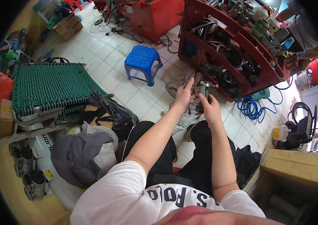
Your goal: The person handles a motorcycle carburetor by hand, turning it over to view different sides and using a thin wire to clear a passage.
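Note:
In front of my knees, my right hand (210, 109) is closed around a grey metal cylindrical part (204, 89) with a wider round top and a small stub out to one side. Close beside it, my left hand (184, 94) is closed on a thin metal rod-like tool (189, 109); its exact kind is too small to make out. The tool's ends show above and below the fingers. Beneath both hands lies a crumpled grey rag (174, 87) on the tiles.
A blue plastic stool (141, 58) stands ahead. At right rises a red metal rack (219, 47) full of parts, with a coiled blue hose (252, 108) by its foot. A green woven folding bed (50, 88) and black plastic bag (115, 112) sit left. Another person's arm (309, 51) shows far right.

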The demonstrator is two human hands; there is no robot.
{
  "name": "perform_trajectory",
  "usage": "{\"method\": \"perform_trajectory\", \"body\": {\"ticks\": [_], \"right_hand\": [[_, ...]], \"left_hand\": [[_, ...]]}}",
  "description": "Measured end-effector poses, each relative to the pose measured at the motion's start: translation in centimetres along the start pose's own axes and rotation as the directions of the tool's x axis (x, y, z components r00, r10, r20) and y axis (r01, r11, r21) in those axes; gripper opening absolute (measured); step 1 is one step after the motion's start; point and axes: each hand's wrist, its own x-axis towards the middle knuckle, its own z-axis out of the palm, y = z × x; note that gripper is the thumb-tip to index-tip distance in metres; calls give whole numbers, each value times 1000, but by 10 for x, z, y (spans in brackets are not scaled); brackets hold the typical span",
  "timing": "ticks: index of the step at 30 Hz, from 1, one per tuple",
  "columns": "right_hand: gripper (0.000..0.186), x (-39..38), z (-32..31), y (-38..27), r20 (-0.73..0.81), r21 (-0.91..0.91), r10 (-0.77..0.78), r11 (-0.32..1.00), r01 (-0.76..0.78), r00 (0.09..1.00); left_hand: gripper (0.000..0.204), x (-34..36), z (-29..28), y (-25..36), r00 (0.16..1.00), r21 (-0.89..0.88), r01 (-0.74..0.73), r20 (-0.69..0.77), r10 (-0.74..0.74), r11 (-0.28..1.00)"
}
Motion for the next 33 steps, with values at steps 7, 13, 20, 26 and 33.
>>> {"method": "perform_trajectory", "body": {"ticks": [7,13,20,26,33], "right_hand": [[45,1,-4,1,-7,-6,-2,1000,2,1000],[45,-2,0,-2,-43,53,-17,998,19,999],[50,3,-3,5,-79,-22,-58,998,56,995],[60,6,-6,6,-74,-107,-81,992,73,994],[55,3,-17,5,-121,-146,-107,985,89,987]], "left_hand": [[38,-1,7,0,999,-111,33,18,-31,993],[31,1,0,1,992,-203,-50,107,73,978],[41,7,-2,-5,985,112,-167,-12,170,980],[52,16,-4,-10,992,3,-122,-18,123,992],[31,6,12,-6,982,-113,-147,99,159,983]]}}
